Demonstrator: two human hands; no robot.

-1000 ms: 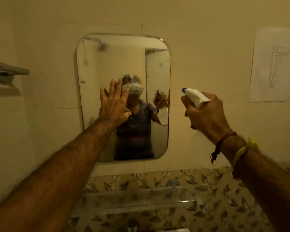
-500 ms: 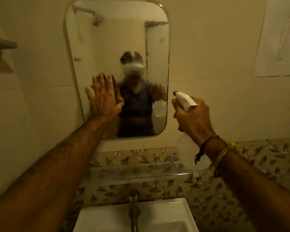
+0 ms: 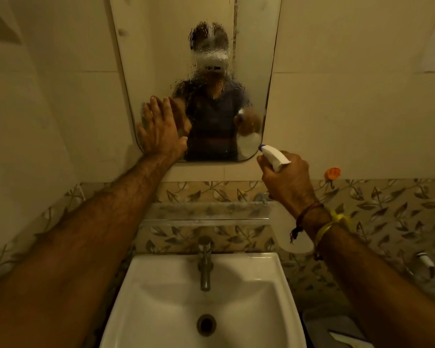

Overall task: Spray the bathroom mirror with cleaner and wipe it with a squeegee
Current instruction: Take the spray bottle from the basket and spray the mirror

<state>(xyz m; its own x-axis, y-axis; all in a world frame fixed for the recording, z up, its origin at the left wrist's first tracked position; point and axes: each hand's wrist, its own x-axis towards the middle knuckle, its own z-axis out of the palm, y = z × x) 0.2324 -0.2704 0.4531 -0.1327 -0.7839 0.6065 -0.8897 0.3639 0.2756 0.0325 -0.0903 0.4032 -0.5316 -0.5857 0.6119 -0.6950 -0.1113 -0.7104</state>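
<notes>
The mirror [image 3: 161,41] hangs on the far wall above the sink [image 3: 274,292]; droplets cover its centre. The left hand [image 3: 161,131] lies flat and released on the glass at lower left. The right hand [image 3: 286,182] grasps the spray bottle [image 3: 274,154] near the mirror's lower right corner, nozzle apparently facing the glass.

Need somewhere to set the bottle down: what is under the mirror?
Below the mirror a glass shelf runs along the leaf-patterned tiles, then the tap and sink. The right hand with the spray bottle covers the shelf's right end.
</notes>
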